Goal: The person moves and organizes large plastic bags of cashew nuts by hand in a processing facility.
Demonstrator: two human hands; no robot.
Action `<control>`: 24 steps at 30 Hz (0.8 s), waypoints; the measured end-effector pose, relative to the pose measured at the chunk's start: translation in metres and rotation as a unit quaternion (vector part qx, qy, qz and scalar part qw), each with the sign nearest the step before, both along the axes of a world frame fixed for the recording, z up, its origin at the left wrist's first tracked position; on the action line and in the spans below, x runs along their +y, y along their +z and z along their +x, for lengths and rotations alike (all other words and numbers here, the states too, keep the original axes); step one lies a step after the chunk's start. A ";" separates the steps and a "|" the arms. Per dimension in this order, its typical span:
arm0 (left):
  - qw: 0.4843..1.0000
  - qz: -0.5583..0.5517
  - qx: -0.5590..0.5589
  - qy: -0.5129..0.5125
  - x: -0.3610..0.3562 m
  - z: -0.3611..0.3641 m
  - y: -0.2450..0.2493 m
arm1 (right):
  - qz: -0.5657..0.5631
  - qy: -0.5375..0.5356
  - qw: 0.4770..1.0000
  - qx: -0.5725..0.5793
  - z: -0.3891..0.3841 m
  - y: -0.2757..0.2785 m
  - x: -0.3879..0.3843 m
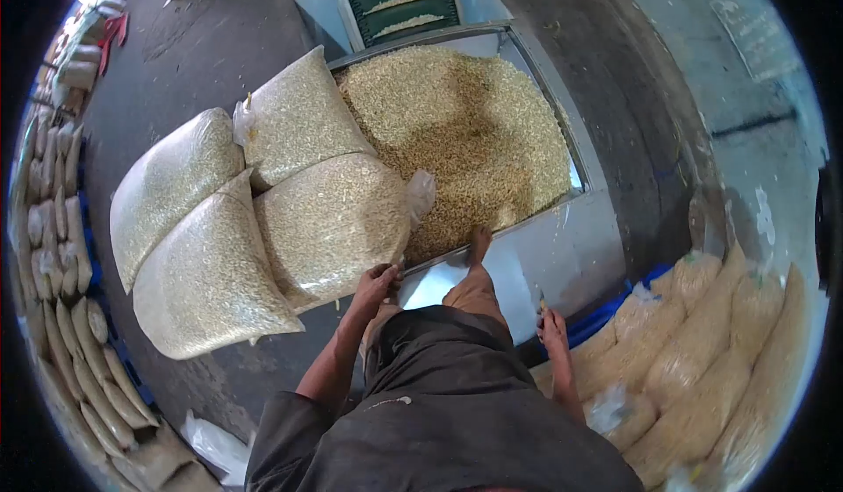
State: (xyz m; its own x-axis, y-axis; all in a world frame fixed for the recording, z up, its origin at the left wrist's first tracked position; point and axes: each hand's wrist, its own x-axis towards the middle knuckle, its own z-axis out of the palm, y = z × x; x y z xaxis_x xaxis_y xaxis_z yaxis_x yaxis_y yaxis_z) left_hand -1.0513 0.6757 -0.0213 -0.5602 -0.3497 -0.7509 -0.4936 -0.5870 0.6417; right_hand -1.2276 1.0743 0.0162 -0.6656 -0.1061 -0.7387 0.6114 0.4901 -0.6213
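Observation:
My left hand (378, 285) is closed at the near right corner of a full clear sack (329, 224), its fingers pinching the plastic. My right hand (551, 329) is closed around a small knife-like tool (542, 300), held upright beside the metal wall of the hopper (571, 237). Inside the hopper lies a heap of pale, chopped pieces (457, 123). Three more filled sacks stand with the first at the left: one at the back (294, 119), one at far left (180, 176) and one in front (206, 272). A bare foot (480, 244) is at the hopper's near edge.
A green cleated conveyor (399, 0) rises from the hopper's far side. Filled sacks (702, 343) are piled at the lower right, and stacked sacks (66, 237) line the left. An empty plastic bag (215, 446) lies on the floor (219, 31) at lower left.

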 end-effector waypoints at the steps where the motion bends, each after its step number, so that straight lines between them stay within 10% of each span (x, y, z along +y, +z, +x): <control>1: 0.999 0.023 -0.019 0.026 0.008 -0.016 -0.006 | 0.024 0.039 0.999 0.008 -0.033 -0.001 -0.010; 8: 0.986 0.050 -0.074 0.138 0.040 -0.099 -0.031 | -0.004 0.318 0.945 0.071 -0.207 -0.018 -0.087; 22: 0.933 0.093 -0.207 0.279 0.022 -0.213 -0.372 | 0.069 0.268 0.951 -0.139 -0.168 -0.125 -0.072; 24: 0.958 0.007 -0.227 0.176 0.002 -0.244 -0.348 | 0.075 0.264 0.947 -0.165 -0.174 -0.157 -0.067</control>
State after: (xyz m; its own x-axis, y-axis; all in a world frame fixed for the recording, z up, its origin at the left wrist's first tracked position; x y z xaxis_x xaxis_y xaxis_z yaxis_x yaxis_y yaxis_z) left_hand -1.2949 0.6779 -0.3691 -0.0243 -0.4444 -0.8955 -0.4898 -0.7756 0.3982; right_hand -1.4019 1.0074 -0.1405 -0.2796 -0.2380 -0.9301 0.4042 0.8496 -0.3389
